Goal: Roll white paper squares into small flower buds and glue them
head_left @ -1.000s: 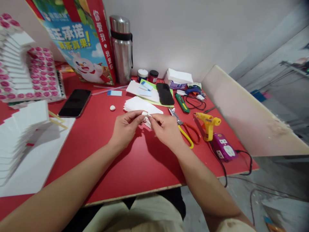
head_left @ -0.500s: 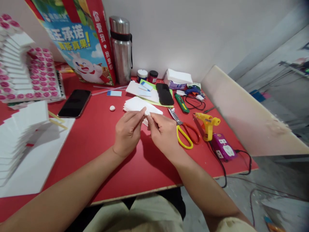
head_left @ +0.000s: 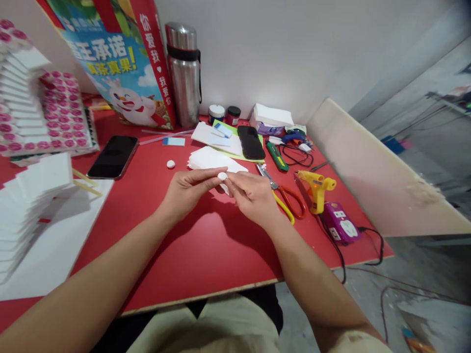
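Fingers [head_left: 208, 185] of both hands are pinched on one small white piece [head_left: 222, 176], the left hand [head_left: 182, 191] at its left edge and the right hand [head_left: 253, 193] at its right. The piece is up off the bench [head_left: 147, 196], in front of a stack of white sheets [head_left: 215, 158]; a similar white lump [head_left: 170, 164] lies well apart to the left. The step in hand looks like shaping or turning the piece by fingertip. The next move seems to call for light, even pressure, with both thumbs steadying its edge.
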`<state>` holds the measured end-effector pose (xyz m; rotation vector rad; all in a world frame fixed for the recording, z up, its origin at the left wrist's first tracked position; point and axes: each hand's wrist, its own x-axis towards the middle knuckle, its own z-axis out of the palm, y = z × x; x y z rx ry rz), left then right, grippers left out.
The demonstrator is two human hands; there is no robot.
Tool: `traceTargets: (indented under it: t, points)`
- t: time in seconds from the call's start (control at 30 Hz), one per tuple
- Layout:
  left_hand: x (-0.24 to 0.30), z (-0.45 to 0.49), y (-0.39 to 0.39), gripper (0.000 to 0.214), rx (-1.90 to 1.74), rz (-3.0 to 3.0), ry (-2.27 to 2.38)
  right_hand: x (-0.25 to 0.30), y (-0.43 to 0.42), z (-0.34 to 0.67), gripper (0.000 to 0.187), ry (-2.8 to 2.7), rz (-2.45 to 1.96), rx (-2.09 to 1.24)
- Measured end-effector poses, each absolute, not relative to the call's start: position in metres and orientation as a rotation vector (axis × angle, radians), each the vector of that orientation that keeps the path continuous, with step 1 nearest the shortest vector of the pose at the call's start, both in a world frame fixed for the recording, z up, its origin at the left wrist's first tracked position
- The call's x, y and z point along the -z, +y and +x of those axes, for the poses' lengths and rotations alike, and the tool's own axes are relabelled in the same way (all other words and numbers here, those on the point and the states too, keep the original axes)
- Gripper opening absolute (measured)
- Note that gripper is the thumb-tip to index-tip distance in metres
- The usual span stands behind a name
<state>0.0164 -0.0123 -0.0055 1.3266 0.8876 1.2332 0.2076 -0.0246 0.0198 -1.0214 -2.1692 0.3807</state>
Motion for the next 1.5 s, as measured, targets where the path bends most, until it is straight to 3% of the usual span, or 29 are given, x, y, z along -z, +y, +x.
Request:
traceTargets:
  t: [0.2,0.53,0.9,1.17,1.37,1.5]
  points:
    - [0.008,0.017,-0.012,0.027,-1.269,1.427,0.862,-0.021,-0.024,0.206,0.032,-2.146,-1.024,-0.49]
    - [0.001,0.022,-0.018,0.024,-1.341,1.397,0.862,-0.024,-0.029,0.2,0.036,-1.865,-1.126,-0.938]
    - [0.011,0.03,-0.017,0.025,-1.352,1.26,0.891,-0.012,-0.026,0.194,0.033,-1.877,-1.146,-0.711]
    - [0.01,0.028,-0.011,0.022,-1.349,1.189,0.929,-0.027,-0.026,0.198,0.026,-1.586,-1.195,-1.192]
    - [0.015,0.029,-0.012,0.022,-1.287,1.138,0.859,-0.024,-0.026,0.199,0.02,-1.595,-1.23,-1.157]
    - [0.013,0.034,-0.017,0.023,-1.311,1.106,0.9,-0.017,-0.029,0.193,0.023,-1.729,-1.304,-0.728]
